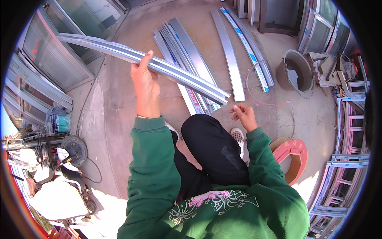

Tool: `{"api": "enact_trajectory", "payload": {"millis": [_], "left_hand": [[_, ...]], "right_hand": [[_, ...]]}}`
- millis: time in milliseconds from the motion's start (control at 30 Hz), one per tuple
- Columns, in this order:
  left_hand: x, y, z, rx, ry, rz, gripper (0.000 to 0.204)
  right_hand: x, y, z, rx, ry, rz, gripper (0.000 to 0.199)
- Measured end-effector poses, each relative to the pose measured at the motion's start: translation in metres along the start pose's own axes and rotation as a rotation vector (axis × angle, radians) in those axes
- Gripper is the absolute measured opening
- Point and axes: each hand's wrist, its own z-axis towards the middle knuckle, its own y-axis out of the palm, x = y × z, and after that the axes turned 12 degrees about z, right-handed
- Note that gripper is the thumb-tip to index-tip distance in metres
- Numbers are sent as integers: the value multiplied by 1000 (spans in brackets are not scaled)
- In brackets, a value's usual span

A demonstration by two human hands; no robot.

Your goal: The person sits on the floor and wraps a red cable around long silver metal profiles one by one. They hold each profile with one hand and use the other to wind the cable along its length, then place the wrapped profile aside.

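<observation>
My left hand (146,81) is closed around a long silver aluminium profile (177,71), with the thumb lying over its upper side. The profile slants through the air from the upper left down to its cut end near my right hand. Just beyond that end, my right hand (246,115) hovers with loosely bent fingers, apart from the metal; I see nothing in it. Under the held piece, a bundle of similar profiles (191,59) lies on the ground, some with printed film. A single flat silver profile (229,53) lies to the right of the bundle.
Farther right lie a film-covered strip (246,47) and a grey bucket (295,73) with a thin curved band beside it. A red cardboard ring (298,159) sits by my right arm. Frames (346,175) line the right side; a scooter (59,179) stands at left.
</observation>
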Motion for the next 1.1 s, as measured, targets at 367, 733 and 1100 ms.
{"api": "enact_trajectory", "payload": {"millis": [367,733,1100], "left_hand": [[-11,24,-6,67,52,47,27],[-3,3,0,-177,126,-8,40],[2,2,-1,-99,51,23,53]], "right_hand": [[-187,138,-3,-618,-245,124,29],[-172,159,-9,-581,-260,172,26],[-177,166,-11,-547,-329,174,27]]}}
